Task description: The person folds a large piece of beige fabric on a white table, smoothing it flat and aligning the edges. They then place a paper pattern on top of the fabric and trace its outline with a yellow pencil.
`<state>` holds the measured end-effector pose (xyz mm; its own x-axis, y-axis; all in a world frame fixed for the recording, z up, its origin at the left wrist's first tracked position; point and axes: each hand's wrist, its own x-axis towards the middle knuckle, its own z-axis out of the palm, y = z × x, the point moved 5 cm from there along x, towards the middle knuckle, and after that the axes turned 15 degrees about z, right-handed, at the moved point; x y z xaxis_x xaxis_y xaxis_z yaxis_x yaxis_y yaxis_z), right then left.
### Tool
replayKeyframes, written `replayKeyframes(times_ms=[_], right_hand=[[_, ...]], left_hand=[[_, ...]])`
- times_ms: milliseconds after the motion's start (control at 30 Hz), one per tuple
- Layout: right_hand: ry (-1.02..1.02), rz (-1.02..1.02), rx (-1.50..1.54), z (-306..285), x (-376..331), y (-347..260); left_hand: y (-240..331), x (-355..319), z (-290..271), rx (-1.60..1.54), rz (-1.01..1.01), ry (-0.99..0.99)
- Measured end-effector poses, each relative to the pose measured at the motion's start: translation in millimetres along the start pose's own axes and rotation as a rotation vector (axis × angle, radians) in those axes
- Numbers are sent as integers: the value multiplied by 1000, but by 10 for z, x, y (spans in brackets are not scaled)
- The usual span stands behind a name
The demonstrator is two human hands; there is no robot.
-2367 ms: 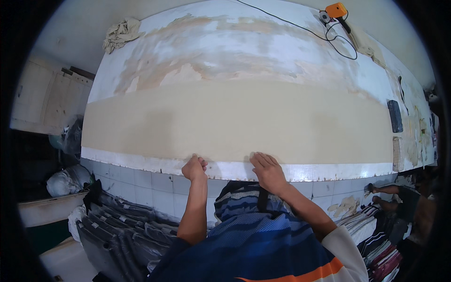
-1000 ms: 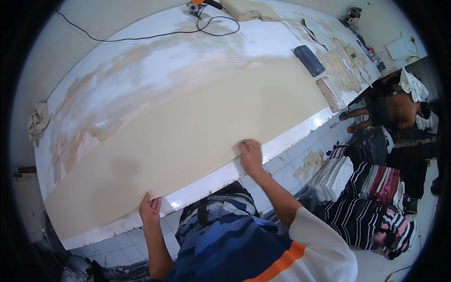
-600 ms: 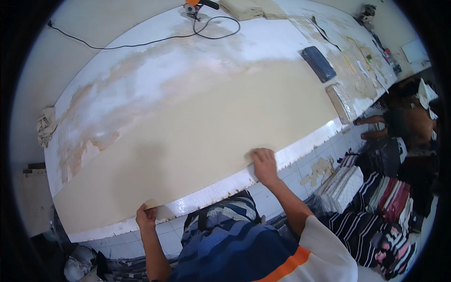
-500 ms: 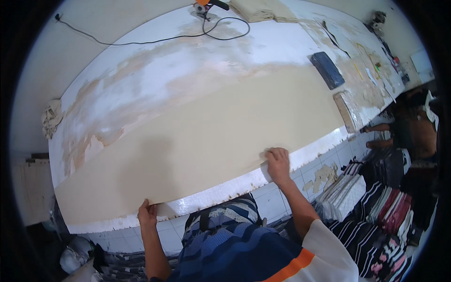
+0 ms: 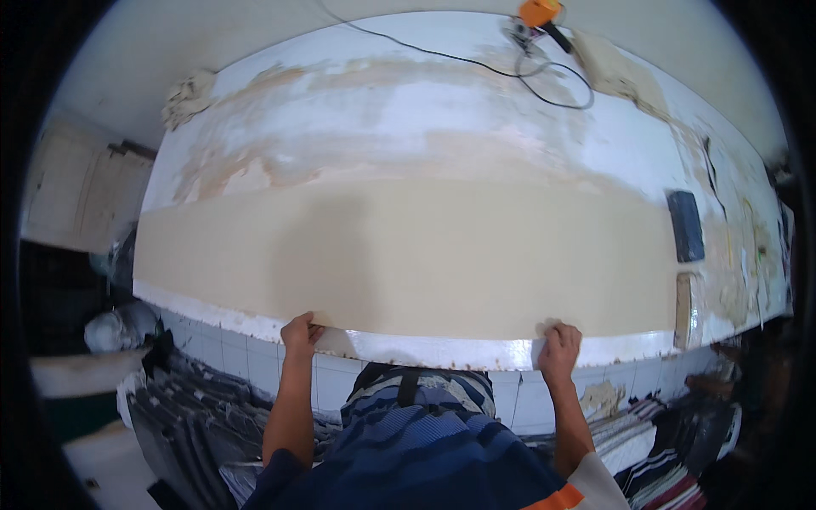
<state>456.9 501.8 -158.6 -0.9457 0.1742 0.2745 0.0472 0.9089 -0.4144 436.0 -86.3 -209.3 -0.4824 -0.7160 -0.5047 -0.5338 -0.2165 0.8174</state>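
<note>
A long beige sheet of cloth (image 5: 476, 255) lies flat along the near part of a white table (image 5: 408, 157). My left hand (image 5: 300, 331) is at its near edge, fingers closed on the border left of my body. Farther right, my right hand (image 5: 559, 347) rests on the same edge with its fingers curled together on the cloth. Two oblong blocks sit at the sheet's right end: a dark wrapped one (image 5: 685, 226) and, nearer, a tan one in clear wrapping (image 5: 685, 310).
An orange-handled power tool (image 5: 541, 14) with a looping black cable (image 5: 557, 100) stands at the back. Beside it is folded beige cloth (image 5: 616, 72). Crumpled cloth (image 5: 187, 98) lies at the far left corner. Stacks of dark fabric (image 5: 200, 408) are below the table.
The view has turned, so the table's near edge now runs nearly level. Both hands remain at the sheet's near edge, and the sheet stays flat.
</note>
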Motion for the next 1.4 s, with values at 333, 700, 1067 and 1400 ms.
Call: replayKeyframes(times_ms=[333,700,1067,1400], right_hand=[[-233,104,60,262,353,-531],[-909,-600,-124,1086,-34,-2879],[-700,-737,-105,2083,-25,-4652],[-671,-677,8,2350,-108,-5256]], left_hand=[[39,-101,72,-160,-69,-36],[175,1379,-769,-731,33,127],[729,2311,-1926,-364,195,128],[1003,2865,-2414,-474,82,159]])
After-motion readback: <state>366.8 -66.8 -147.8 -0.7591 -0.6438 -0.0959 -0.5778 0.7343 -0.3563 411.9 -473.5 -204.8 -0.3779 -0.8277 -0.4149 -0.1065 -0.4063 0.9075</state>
